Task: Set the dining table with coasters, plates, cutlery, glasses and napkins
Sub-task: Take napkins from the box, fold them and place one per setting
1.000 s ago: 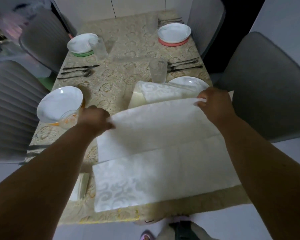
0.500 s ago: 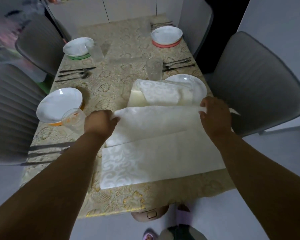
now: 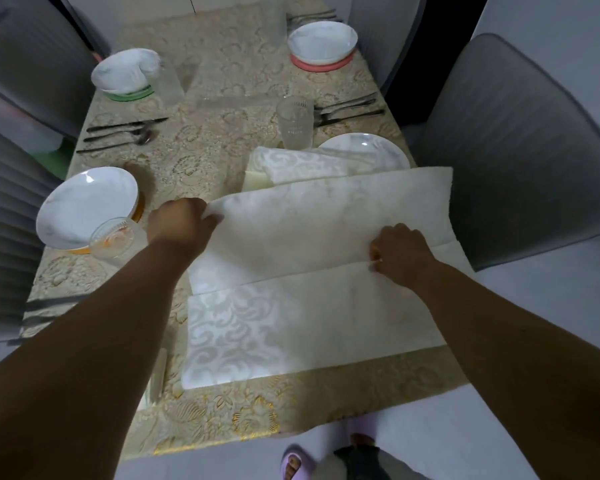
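Observation:
A large white patterned napkin (image 3: 291,317) lies spread on the near end of the table (image 3: 222,420), its far half folded over toward me. My left hand (image 3: 182,225) pinches the fold's left end. My right hand (image 3: 400,254) pinches the folded edge at the right, near the crease. A stack of folded napkins (image 3: 291,166) rests behind it, partly on a white plate (image 3: 371,152). Another plate (image 3: 84,206) sits at the left with a glass (image 3: 113,239) beside it.
Two more plates sit on a green coaster (image 3: 129,97) and a pink coaster (image 3: 321,62) at the far end. Cutlery sets (image 3: 122,131) (image 3: 349,109) and a tall glass (image 3: 295,123) lie mid-table. Grey chairs (image 3: 513,140) flank the table. A small folded napkin (image 3: 158,379) lies under my left forearm.
Both hands have brought the napkin's far edge toward me, folding it over. My right hand has dropped lower to the crease; the camera has moved closer.

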A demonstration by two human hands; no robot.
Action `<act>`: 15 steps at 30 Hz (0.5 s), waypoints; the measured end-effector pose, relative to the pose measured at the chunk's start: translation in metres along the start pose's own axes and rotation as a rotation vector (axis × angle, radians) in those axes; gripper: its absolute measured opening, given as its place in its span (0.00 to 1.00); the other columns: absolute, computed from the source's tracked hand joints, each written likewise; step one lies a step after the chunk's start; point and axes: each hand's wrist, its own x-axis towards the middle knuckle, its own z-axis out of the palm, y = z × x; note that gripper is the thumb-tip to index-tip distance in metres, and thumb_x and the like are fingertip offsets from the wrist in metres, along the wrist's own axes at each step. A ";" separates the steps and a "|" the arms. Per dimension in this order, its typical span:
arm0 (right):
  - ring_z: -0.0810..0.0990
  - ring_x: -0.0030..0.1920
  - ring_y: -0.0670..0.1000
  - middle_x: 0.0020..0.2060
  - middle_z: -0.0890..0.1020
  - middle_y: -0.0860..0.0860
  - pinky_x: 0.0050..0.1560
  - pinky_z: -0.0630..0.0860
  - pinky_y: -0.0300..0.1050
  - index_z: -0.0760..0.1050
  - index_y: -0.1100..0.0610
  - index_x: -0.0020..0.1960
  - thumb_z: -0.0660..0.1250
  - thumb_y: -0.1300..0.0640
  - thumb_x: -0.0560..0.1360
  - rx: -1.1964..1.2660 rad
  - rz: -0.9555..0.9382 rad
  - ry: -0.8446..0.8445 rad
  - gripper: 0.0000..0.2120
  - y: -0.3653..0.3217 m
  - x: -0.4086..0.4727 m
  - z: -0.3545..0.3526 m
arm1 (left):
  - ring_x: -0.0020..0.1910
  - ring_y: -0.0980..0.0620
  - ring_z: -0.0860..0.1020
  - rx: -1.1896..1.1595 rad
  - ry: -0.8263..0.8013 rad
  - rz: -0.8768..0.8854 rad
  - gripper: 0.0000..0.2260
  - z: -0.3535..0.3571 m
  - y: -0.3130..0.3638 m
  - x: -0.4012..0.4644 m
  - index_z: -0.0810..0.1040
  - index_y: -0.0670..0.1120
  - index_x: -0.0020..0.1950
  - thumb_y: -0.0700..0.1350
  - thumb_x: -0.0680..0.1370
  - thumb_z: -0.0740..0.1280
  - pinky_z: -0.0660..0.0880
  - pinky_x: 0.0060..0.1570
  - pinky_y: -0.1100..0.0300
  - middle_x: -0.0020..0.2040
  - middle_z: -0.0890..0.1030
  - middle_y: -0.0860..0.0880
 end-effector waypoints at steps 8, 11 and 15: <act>0.71 0.53 0.51 0.49 0.74 0.50 0.53 0.66 0.44 0.77 0.52 0.48 0.66 0.45 0.75 0.070 0.004 0.066 0.10 0.003 0.006 -0.004 | 0.44 0.38 0.77 0.003 0.010 0.032 0.16 0.002 -0.003 -0.001 0.72 0.45 0.36 0.54 0.77 0.65 0.70 0.43 0.53 0.36 0.77 0.42; 0.74 0.51 0.53 0.47 0.75 0.52 0.51 0.69 0.44 0.75 0.55 0.49 0.72 0.49 0.71 0.172 0.024 0.280 0.12 0.000 0.009 -0.009 | 0.45 0.38 0.75 -0.032 0.055 0.066 0.16 0.001 -0.003 -0.006 0.66 0.48 0.33 0.51 0.76 0.68 0.69 0.43 0.52 0.33 0.73 0.44; 0.74 0.59 0.58 0.61 0.74 0.56 0.59 0.70 0.53 0.69 0.56 0.65 0.74 0.56 0.69 0.264 -0.030 0.548 0.28 -0.007 0.030 -0.037 | 0.45 0.38 0.75 -0.020 0.125 0.185 0.12 0.001 -0.010 -0.014 0.75 0.43 0.36 0.47 0.75 0.70 0.67 0.42 0.51 0.36 0.79 0.40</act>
